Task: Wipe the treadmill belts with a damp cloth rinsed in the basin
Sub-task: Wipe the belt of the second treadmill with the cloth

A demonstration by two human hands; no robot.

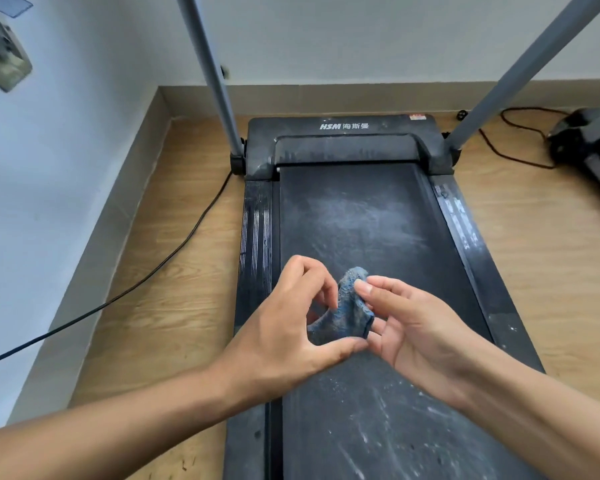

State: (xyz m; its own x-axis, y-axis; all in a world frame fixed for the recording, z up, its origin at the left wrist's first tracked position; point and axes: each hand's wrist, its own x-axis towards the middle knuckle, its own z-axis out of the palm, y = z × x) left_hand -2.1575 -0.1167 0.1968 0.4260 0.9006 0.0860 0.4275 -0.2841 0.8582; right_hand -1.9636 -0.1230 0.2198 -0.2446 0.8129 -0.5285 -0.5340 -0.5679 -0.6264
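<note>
1. The cloth (347,310), a small blue terry rag, is bunched up in the air between both hands. It sits just above the near-middle of the treadmill belt (354,220) and does not touch it.
2. The left hand (284,327) grips its lower part, thumb under the bottom edge and fingers curled over the top. The right hand (420,330) pinches the upper end between thumb and forefinger, its other fingers loosely spread beneath.
3. By the look of it the cloth is light, soft and limp, so it should sag and fold wherever it is unsupported. Whether it is damp I cannot tell. It would probably work best folded into a pad and pressed under a flat palm, since a corner pinch lets it trail.
4. The belt is black and streaked with pale dust and scuffs, heaviest near the person, so most of the wiping seems left to do.
5. Further out are the dusty motor hood (343,133), ribbed side rails (257,230), two grey uprights (212,71), a black cable (153,271) across the wooden floor (187,202), and a second treadmill (596,147) at far right. No basin is in view.
</note>
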